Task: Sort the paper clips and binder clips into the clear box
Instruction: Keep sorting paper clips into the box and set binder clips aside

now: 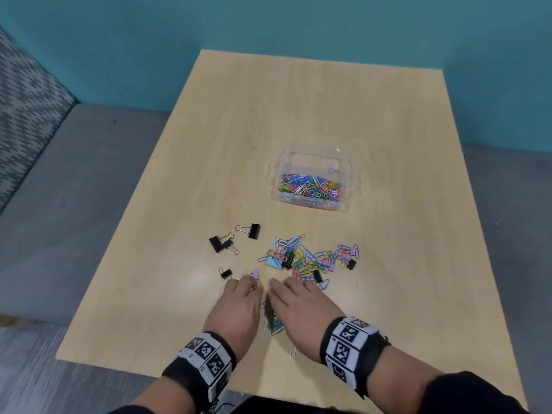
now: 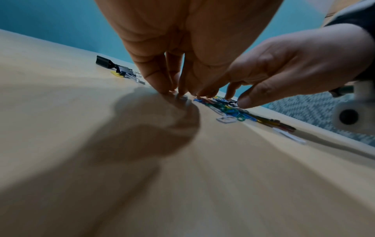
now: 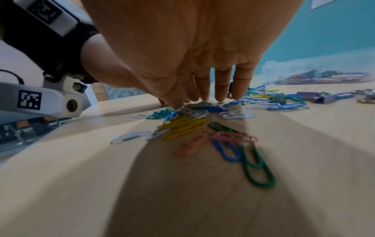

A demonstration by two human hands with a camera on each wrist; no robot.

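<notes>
The clear box stands at mid-table, its near compartment full of coloured paper clips and one purple binder clip in the far one. A loose pile of paper clips and binder clips lies in front of it. My left hand has straight fingertips down on the table beside a small purple binder clip. My right hand rests straight fingers on a heap of paper clips, which lies between and under both hands.
Black binder clips lie left of the pile, a smaller one by my left fingers. A stray white paper clip lies near the table's front edge. A teal wall stands behind the table.
</notes>
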